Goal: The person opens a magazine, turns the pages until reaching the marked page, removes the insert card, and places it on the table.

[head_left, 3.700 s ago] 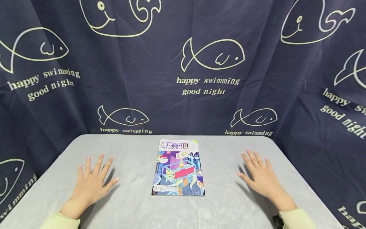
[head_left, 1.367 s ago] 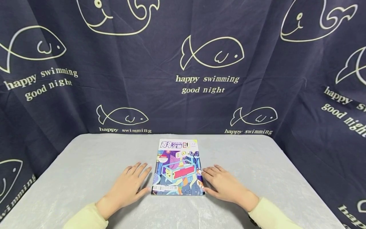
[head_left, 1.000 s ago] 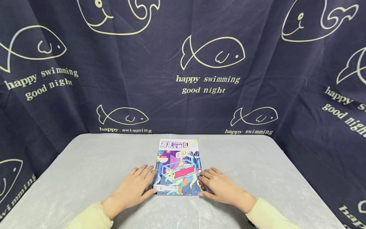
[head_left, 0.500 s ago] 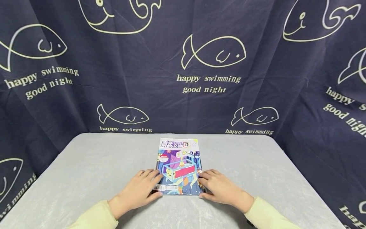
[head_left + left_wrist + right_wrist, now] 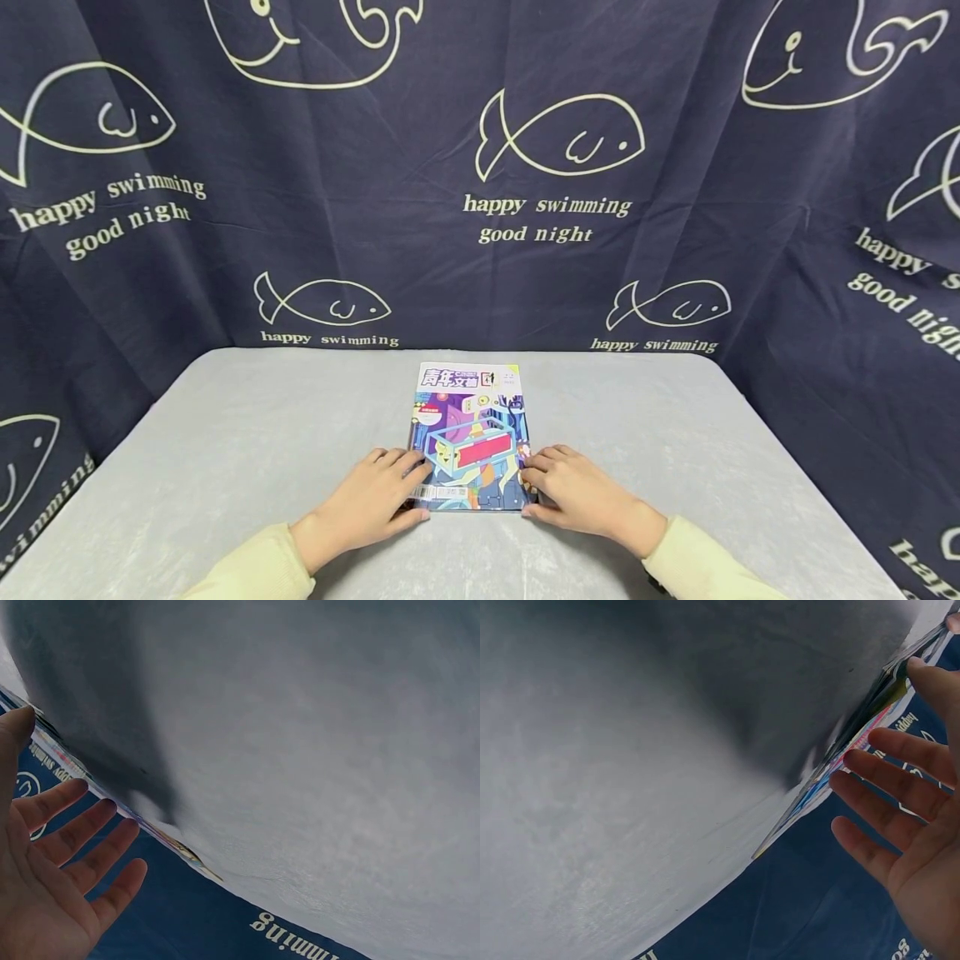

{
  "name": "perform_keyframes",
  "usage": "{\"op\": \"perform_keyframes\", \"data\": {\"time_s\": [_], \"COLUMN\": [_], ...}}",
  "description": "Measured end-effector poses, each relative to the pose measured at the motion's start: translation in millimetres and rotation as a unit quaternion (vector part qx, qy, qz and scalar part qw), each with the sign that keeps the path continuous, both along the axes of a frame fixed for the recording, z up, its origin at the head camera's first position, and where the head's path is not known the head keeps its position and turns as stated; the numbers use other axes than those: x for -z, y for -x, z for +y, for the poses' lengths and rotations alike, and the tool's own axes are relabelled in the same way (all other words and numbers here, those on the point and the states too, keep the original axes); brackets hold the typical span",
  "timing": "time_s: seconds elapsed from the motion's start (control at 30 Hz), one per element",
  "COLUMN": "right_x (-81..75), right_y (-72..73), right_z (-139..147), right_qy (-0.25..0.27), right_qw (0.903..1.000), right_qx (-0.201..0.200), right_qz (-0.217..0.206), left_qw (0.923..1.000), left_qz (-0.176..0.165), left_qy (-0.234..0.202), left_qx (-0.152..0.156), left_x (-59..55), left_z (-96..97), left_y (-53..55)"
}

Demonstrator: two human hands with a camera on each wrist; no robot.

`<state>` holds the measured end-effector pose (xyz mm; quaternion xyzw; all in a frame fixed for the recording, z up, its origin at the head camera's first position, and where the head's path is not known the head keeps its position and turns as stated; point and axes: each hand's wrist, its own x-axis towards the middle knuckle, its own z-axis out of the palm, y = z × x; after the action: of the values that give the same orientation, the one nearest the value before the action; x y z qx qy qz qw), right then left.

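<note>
A magazine (image 5: pixel 472 433) with a purple and blue illustrated cover lies closed on the grey table. My left hand (image 5: pixel 367 500) rests at its lower left side, fingertips over the cover's edge and thumb by the bottom corner. On the opposite side, my right hand (image 5: pixel 592 496) has its fingertips at the right edge and its thumb at the lower right corner. The left wrist view shows that hand (image 5: pixel 45 892) with loosely extended fingers along the magazine's side (image 5: pixel 60 754). In the right wrist view, the thumb (image 5: pixel 922 671) touches slightly parted page edges (image 5: pixel 814 791).
The grey cloth-covered table (image 5: pixel 300 400) extends around the magazine on all sides. A dark blue curtain (image 5: pixel 555 283) with fish drawings and lettering hangs behind it and at both sides. Pale yellow sleeves (image 5: pixel 258 567) cover the forearms.
Both hands have come inward from the table's two sides to the magazine's edges. Most recently the left hand slid slightly right over the cover's edge, while the right hand barely moved.
</note>
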<state>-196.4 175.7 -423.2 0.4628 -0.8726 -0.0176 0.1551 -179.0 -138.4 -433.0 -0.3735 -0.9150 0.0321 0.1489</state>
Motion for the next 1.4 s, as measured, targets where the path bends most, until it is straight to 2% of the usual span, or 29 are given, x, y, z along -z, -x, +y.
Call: {"op": "perform_keyframes", "data": {"time_s": [0.43,0.87,1.07,1.23,1.4], "right_x": [0.8,1.9,2.1,2.7,3.5], "right_y": [2.0,6.2,7.7,11.1,14.9], "right_z": [2.1,1.7,1.3,2.7,5.3], "right_qy": [0.039,0.058,0.065,0.065,0.077], "right_qw": [0.9982,0.9950,0.9944,0.9951,0.9946], "right_qx": [-0.032,-0.062,-0.073,-0.068,-0.067], "right_qz": [0.031,0.053,0.041,0.031,0.017], "left_qw": [0.9998,0.9995,0.9992,0.9994,0.9992], "left_qz": [0.011,0.016,0.011,-0.005,-0.003], "left_qy": [-0.005,-0.006,-0.015,-0.011,-0.013], "left_qx": [0.012,0.025,0.036,0.034,0.037], "left_x": [4.9,1.7,0.0,0.7,2.1], "left_z": [0.0,-0.3,-1.1,-2.9,-3.8], "left_y": [4.4,7.3,8.6,9.8,11.4]}}
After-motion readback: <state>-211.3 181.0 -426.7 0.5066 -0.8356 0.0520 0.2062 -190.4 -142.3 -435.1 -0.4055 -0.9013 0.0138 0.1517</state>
